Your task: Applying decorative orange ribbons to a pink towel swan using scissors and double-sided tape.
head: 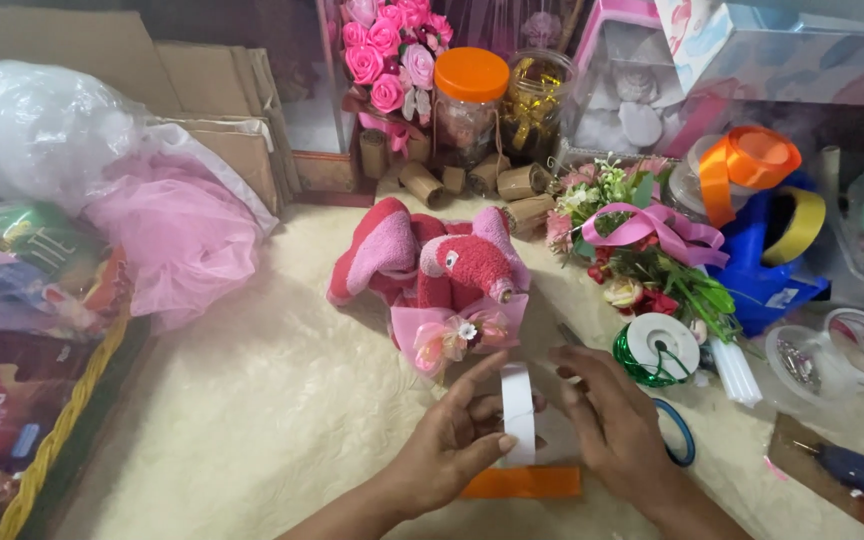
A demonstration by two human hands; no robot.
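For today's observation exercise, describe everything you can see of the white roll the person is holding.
The white roll looks like a ring of tape or ribbon, smooth and plain white, held upright on edge so its broad band faces the camera. The left hand grips it between thumb and fingers; the right hand sits at its other side, contact unclear. It is above a cream fluffy rug, just over an orange strip.

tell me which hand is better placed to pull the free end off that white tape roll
Probably the right hand: its fingers are open beside the white tape roll and hold nothing, while the left hand grips the roll upright between thumb and fingers.
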